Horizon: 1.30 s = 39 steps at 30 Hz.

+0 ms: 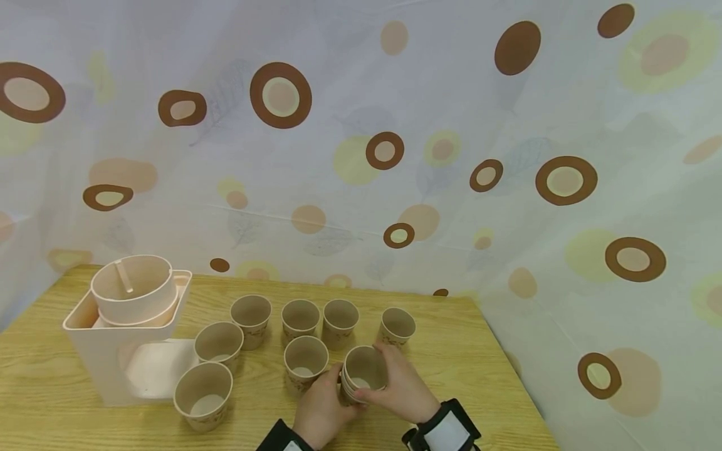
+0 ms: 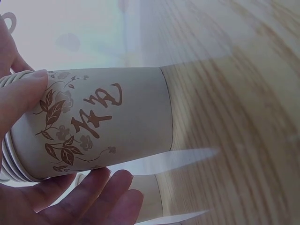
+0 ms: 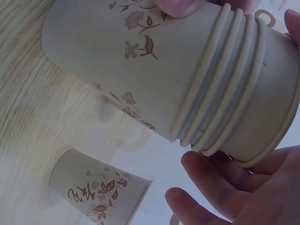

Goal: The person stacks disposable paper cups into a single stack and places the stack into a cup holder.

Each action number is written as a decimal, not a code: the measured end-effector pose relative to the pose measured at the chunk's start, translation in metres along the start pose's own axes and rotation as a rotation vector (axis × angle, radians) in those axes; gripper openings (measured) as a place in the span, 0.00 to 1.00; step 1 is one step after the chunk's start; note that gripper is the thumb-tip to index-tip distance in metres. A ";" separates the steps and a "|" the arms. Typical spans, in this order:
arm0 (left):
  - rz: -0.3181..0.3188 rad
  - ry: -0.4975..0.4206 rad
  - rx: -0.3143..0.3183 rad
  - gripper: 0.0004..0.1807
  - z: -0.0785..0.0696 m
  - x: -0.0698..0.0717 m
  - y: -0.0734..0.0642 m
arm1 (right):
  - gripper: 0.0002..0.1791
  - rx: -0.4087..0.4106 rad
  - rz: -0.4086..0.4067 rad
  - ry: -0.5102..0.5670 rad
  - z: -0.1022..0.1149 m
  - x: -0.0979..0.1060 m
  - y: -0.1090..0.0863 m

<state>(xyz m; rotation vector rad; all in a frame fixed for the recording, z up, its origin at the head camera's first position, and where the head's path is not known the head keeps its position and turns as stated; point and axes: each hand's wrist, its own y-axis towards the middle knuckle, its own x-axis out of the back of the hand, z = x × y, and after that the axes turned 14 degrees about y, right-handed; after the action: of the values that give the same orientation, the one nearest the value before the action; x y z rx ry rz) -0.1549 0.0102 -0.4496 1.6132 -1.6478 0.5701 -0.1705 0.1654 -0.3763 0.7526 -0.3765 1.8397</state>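
Both hands are at a stack of paper cups (image 1: 366, 366) near the table's front, upright and pale beige with brown leaf prints. My left hand (image 1: 323, 410) grips the stack from the left, thumb on one side and fingers on the other, just below the rims. From the right, my right hand (image 1: 408, 389) holds the top cup (image 3: 276, 89) between thumb and fingers. That top cup stands a little higher out of the stack than the several closely spaced rims below it. Just left of the stack is a single paper cup (image 1: 306, 360); another cup (image 1: 397, 326) stands behind the right hand.
More paper cups stand upright toward the back, among them one cup (image 1: 340, 319), and at left a nearer cup (image 1: 204, 394). A pale plastic appliance (image 1: 113, 363) with a round container (image 1: 134, 300) on top occupies the table's left. A patterned curtain (image 1: 338, 125) hangs behind the wooden table (image 1: 451, 363).
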 end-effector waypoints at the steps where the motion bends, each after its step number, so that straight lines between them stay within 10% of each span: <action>1: 0.000 0.001 0.001 0.34 0.000 0.000 0.000 | 0.47 0.002 -0.001 -0.001 0.000 0.000 0.000; 21: -0.006 -0.007 0.005 0.34 0.000 -0.003 0.000 | 0.48 -0.057 0.028 0.048 -0.009 -0.001 0.003; 31: 0.072 -0.074 0.044 0.40 0.000 -0.001 0.002 | 0.39 -0.105 -0.329 0.055 -0.035 0.025 0.038; 39: 0.104 -0.092 0.056 0.41 -0.001 0.001 0.002 | 0.51 -0.248 -0.388 -0.029 -0.065 0.027 0.066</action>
<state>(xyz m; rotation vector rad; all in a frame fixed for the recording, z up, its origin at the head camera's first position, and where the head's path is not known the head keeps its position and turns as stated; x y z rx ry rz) -0.1569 0.0101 -0.4477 1.6225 -1.8059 0.6076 -0.2579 0.1973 -0.4014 0.6304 -0.4353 1.3900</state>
